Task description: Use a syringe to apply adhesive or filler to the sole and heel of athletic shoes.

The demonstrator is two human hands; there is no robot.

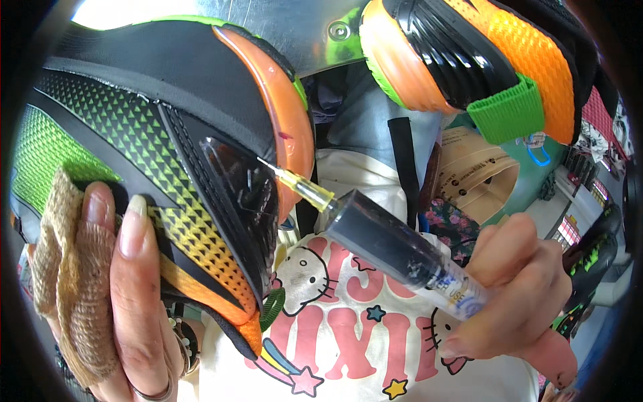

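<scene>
Head view, close in: the left hand (117, 288) is wrapped around a shoe (167, 167), fingers closed along its side, one finger bound in a tan cloth wrap (67, 288) and a ring low on another. That shoe fills the left half of the picture, held up and tilted, black with a fade of green, yellow and orange triangles, green mesh at the far left and an orange band curving down its edge. A glossy black panel (244, 194) sits on its side near the middle.

Over on the right, the right hand (516, 295) is curled shut around a syringe (402, 258), thumb underneath, fingers over the back end. The syringe has a clear barrel filled with something dark, and it slants up and to the left. Its yellowish hub carries a thin needle (271, 166), and the tip is right at the upper edge of the black panel, touching or just beside it; which one cannot be told.

Up top right, a second shoe (469, 60) shows, orange mesh with a black ridged strip and a green loop, beside a shiny metal plate (301, 33). Below the hands, a cream shirt (362, 321) with pink cartoon print fills the lower middle.
</scene>
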